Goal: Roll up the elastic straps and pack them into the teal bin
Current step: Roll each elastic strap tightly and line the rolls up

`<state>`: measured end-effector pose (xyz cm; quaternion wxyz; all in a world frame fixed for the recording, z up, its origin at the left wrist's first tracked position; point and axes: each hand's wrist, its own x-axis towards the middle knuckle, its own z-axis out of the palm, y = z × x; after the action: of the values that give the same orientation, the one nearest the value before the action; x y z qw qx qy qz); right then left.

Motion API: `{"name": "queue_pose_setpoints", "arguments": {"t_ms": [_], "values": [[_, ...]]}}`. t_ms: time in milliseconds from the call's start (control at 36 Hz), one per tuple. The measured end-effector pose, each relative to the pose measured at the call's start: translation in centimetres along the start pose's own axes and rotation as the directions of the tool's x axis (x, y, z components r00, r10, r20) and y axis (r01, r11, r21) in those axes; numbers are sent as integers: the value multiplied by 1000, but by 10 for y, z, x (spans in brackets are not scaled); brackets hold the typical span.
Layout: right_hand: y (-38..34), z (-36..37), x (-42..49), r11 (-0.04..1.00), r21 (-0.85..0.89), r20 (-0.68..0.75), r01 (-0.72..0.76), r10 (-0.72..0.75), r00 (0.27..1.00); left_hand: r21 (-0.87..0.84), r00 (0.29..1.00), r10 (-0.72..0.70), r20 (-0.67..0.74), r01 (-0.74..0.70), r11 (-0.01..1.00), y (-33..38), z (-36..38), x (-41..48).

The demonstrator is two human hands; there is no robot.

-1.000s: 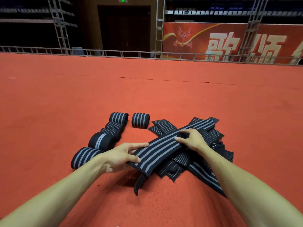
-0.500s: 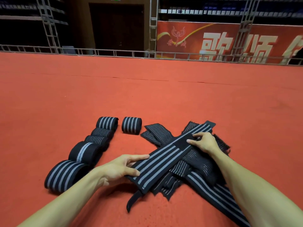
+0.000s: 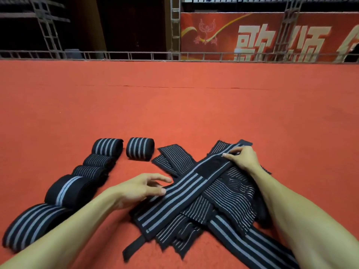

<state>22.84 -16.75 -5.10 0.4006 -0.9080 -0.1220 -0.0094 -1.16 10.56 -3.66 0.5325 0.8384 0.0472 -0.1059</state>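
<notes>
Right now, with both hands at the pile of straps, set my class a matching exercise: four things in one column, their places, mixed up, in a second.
Column one:
1 left hand
2 right hand
3 rolled straps
4 red banner

Column two:
A behind the railing
B resting on the far end of the top strap
C in a row on the carpet, left of the loose pile
D beside the top strap's middle, thumb on its edge

Pairs: 1-D, 2-B, 3-C, 4-A

Bare left hand [image 3: 139, 188]; bare right hand [image 3: 242, 159]; forearms [image 3: 303, 220] uncovered to frame's edge.
</notes>
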Motion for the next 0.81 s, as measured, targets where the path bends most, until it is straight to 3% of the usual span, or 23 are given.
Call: {"name": "queue_pose_setpoints", "arguments": {"t_ms": [111, 333, 500, 667, 806], "values": [[6, 0, 9, 1000, 11, -15, -7, 7, 1000, -44, 997, -70, -27, 68, 997, 25, 13, 15], [13, -5, 30, 993, 105, -131, -50, 64, 989, -54, 996, -15, -86, 11, 998, 67, 30, 62], [22, -7, 50, 972, 223, -275, -78, 139, 951, -72, 999, -4, -33, 2, 997, 77, 40, 90], [33, -12, 52, 939, 332, -223, -85, 166, 961, -62, 999, -17, 37, 20, 998, 74, 45, 95], [36, -16, 49, 871, 438, 11, -222, 242, 970, -178, 989, -43, 140, 67, 982, 66, 34, 79]]}}
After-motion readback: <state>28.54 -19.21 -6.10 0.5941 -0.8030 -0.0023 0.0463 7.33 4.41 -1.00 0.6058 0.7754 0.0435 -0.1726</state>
